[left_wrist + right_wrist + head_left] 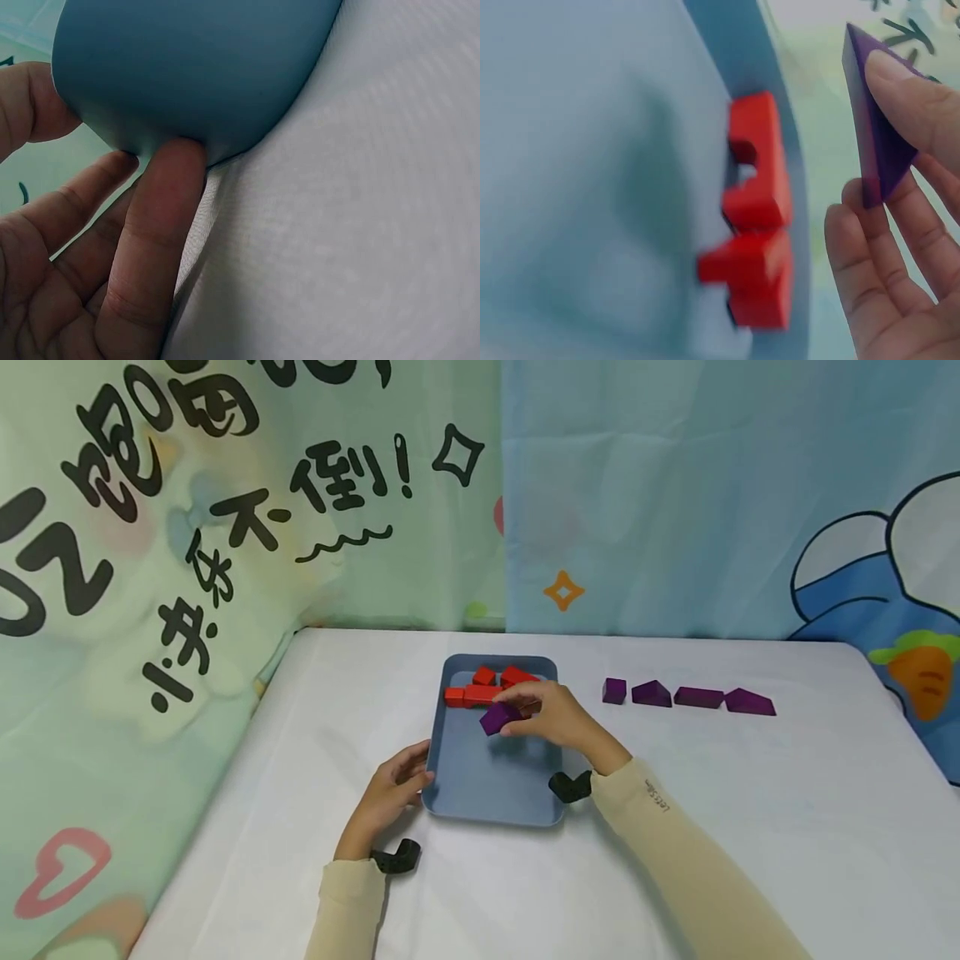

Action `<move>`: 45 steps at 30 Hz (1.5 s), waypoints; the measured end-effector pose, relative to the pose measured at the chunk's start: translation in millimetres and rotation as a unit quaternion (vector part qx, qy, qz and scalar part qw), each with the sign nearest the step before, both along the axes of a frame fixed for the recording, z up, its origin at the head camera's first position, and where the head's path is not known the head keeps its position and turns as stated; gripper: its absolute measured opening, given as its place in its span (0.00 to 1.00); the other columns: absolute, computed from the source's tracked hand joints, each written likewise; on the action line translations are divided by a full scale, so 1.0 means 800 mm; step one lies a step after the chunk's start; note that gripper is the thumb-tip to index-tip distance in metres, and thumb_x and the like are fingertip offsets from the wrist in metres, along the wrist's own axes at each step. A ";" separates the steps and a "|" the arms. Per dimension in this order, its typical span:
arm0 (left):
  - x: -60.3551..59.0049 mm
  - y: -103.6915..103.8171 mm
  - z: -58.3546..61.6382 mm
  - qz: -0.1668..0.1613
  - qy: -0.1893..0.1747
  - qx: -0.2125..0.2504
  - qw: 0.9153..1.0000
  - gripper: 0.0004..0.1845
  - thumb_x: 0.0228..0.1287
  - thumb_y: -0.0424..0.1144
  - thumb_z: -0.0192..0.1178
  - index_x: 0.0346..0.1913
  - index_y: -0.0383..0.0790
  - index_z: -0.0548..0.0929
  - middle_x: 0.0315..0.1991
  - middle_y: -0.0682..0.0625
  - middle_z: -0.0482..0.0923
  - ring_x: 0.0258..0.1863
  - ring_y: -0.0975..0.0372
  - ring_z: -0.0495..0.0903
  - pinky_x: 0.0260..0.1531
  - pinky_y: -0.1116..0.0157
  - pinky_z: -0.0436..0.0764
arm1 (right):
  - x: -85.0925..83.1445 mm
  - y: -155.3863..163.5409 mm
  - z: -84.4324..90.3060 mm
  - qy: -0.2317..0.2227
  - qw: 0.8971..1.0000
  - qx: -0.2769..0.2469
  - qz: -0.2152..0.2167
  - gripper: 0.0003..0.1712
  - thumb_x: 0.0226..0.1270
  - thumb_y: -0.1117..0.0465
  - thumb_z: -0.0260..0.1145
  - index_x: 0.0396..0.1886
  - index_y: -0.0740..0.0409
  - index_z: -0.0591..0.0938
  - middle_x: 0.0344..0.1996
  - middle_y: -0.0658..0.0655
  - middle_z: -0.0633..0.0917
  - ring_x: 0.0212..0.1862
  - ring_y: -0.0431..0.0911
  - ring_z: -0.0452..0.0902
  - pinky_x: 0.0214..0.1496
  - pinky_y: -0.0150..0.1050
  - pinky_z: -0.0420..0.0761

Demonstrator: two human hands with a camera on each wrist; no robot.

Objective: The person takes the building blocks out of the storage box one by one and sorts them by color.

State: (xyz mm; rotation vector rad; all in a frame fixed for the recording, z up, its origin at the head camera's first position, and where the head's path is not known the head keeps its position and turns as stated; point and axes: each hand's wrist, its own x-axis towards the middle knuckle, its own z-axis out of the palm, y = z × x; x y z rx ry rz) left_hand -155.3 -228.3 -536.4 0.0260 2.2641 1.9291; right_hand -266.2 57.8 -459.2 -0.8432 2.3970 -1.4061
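My right hand (551,714) holds a purple triangular prism block (499,717) between thumb and fingers, above the blue-grey tray (495,785). In the right wrist view the thumb (911,97) lies on the flat face of the purple block (885,127), with fingertips at its lower edge. Several red blocks (480,695) lie at the tray's far end; one has an arched notch. At the tray's left side, my left hand (390,789) grips the edge. The left wrist view shows its fingers (154,225) against the tray's outer wall (195,75), the thumb tip behind the rim.
Several purple blocks stand in a row right of the tray: a small cube (614,691), a triangular one (651,693), a long bar (698,697) and a sloped one (749,702). White cloth covers the table (750,793); printed curtains (645,510) hang behind it.
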 end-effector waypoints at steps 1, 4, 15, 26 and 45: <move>0.000 0.000 0.000 0.000 0.000 0.000 1.000 0.32 0.76 0.32 0.61 0.78 0.25 0.69 0.70 0.28 0.77 0.61 0.49 0.82 0.40 0.67 0.84 | 0.002 0.009 0.002 0.006 1.000 -0.002 -0.008 0.25 0.64 0.69 0.81 0.61 0.70 0.87 0.54 0.67 0.89 0.56 0.61 0.84 0.64 0.58 0.83; 0.002 0.002 0.002 0.001 0.000 -0.004 1.000 0.32 0.76 0.32 0.61 0.78 0.25 0.69 0.70 0.28 0.77 0.62 0.48 0.82 0.39 0.67 0.84 | 0.006 0.037 0.009 0.028 0.999 -0.007 -0.028 0.26 0.65 0.70 0.79 0.62 0.72 0.85 0.55 0.69 0.88 0.58 0.63 0.83 0.65 0.60 0.82; 0.005 0.005 0.006 0.013 0.003 -0.005 1.000 0.32 0.76 0.30 0.61 0.78 0.24 0.68 0.71 0.27 0.76 0.66 0.42 0.80 0.39 0.67 0.84 | 0.011 0.147 0.032 0.031 0.991 0.037 -0.127 0.27 0.69 0.68 0.78 0.66 0.70 0.84 0.59 0.70 0.87 0.57 0.60 0.83 0.56 0.25 0.80; 0.013 0.005 0.005 0.018 -0.001 -0.002 1.000 0.32 0.75 0.29 0.60 0.78 0.24 0.68 0.70 0.27 0.76 0.65 0.43 0.81 0.39 0.66 0.85 | 0.012 0.268 0.009 0.038 0.971 0.094 -0.217 0.31 0.73 0.61 0.76 0.71 0.69 0.80 0.62 0.74 0.84 0.47 0.25 0.75 0.48 0.15 0.73; 0.009 0.011 0.008 0.028 0.004 -0.006 1.000 0.31 0.74 0.29 0.60 0.78 0.26 0.70 0.67 0.29 0.79 0.60 0.51 0.82 0.37 0.66 0.84 | -0.012 0.401 0.000 0.042 0.926 0.207 -0.314 0.28 0.77 0.72 0.67 0.72 0.77 0.72 0.65 0.85 0.73 0.67 0.81 0.63 0.66 0.81 0.65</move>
